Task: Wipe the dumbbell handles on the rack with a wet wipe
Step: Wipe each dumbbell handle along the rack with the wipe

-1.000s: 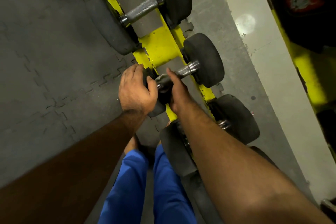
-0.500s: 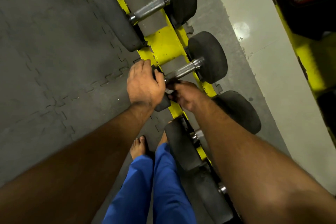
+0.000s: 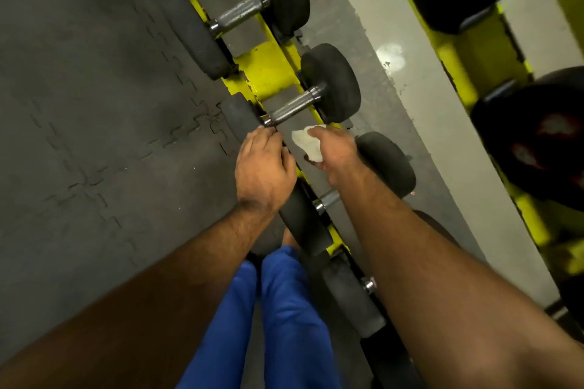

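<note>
So at this point the right hand (image 3: 335,151) had the crumpled white wet wipe (image 3: 306,144) bunched up in its curled fingers, clear of the metal and not touching any bar. The left hand (image 3: 264,170) sat on the near black rubber head of the small dumbbell (image 3: 241,118), fingers bent over its edge right by the collar; looked like it was steadying it rather than gripping hard, though I couldn't really tell how firm.

The thing that mattered for the next move: the knurled steel handle of that small dumbbell (image 3: 292,107) lay just ahead of the wipe, up and slightly left of the right hand's fingertips. Its long axis ran diagonally, from the near-left head by the left hand to the far-right head (image 3: 331,82). So the right hand was the closer one with the wipe, and I'd guess it needed to reach forward and wrap across the bar, then slide along that diagonal.

The other candidate was the next handle toward the body (image 3: 327,199), a short shiny steel bar peeking out under the right forearm, same diagonal. Honestly couldn't say which one was next. All of them sat across the chipped yellow steel rack (image 3: 268,69), with a bigger dumbbell's grey handle (image 3: 241,11) farther up.
</note>
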